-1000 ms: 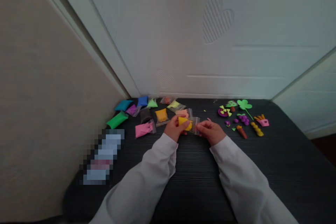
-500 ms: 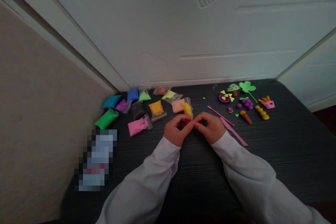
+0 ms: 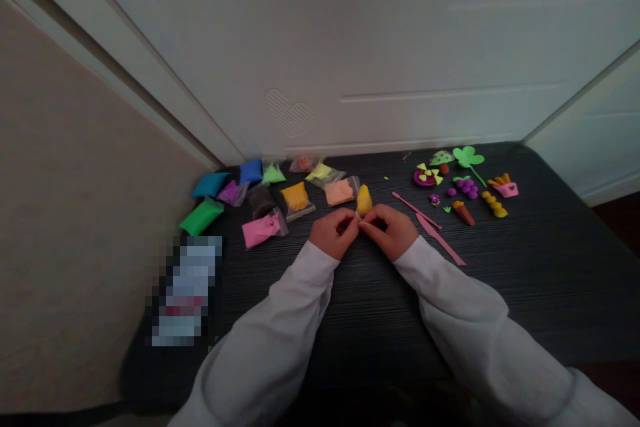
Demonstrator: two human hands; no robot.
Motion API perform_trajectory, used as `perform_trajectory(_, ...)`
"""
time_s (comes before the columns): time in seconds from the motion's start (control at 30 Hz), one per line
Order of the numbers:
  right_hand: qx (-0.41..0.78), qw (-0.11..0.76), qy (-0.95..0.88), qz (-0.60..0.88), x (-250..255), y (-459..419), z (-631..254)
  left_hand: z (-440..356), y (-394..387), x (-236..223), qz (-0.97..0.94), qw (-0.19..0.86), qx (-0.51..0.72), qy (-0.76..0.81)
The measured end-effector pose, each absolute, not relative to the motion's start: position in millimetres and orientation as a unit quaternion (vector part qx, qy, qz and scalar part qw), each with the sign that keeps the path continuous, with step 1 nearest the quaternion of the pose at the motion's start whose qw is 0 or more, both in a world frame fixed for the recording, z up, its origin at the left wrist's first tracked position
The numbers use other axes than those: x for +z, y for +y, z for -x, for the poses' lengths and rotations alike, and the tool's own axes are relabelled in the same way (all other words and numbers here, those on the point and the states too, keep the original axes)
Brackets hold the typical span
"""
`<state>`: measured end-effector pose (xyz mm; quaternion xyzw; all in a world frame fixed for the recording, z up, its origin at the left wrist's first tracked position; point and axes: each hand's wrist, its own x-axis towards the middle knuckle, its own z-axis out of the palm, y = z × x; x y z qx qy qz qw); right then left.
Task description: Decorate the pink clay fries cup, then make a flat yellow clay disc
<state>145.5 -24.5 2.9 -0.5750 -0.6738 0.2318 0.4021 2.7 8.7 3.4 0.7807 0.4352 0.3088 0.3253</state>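
The left hand (image 3: 333, 233) and right hand (image 3: 390, 232) meet at the centre of the frame, thumbs and fingertips pinched close together on the near edge of a small yellow packet (image 3: 365, 200). The packet's yellow bulk sticks out beyond the fingers, toward the top of the frame. The step in hand looks like working the bag's edge; whether it is being opened or pressed closed, I cannot tell. The next move seems to call for a firm pinch from both hands, working along that edge without squeezing the soft-looking filling.

Just left of the packet lies a peach bag (image 3: 340, 192), then an orange bag (image 3: 295, 197) and a pink bag (image 3: 261, 230). Right of the hands, a thin pink stick (image 3: 417, 209) and a pink blade-shaped tool (image 3: 440, 238) lie aslant. Farther right are small shaped pieces, among them a purple cluster (image 3: 467, 188) and a green four-lobed shape (image 3: 468, 157). A green packet (image 3: 202, 216) lies left of centre, above a pixelated object (image 3: 187, 293) at lower left. All rest on a dark table (image 3: 360, 320).
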Motion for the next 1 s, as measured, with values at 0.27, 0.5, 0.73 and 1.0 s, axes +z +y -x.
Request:
perform_trajectory(0.27,0.222,0.456,-0.69,0.517,1,-25,-141,-3,7,5,-0.865,0.122,0.321,0.367)
perform_trajectory(0.5,0.203,0.488,-0.669,0.523,2,-30,-132,-6,5,7,-0.848,0.111,0.362,0.371)
perform_trajectory(0.73,0.21,0.503,-0.65,0.53,4,-32,-127,-6,3,7,-0.831,0.13,0.374,0.39)
perform_trajectory(1.0,0.214,0.524,-0.626,0.537,6,-33,-123,-9,0,12,-0.823,0.139,0.378,0.402)
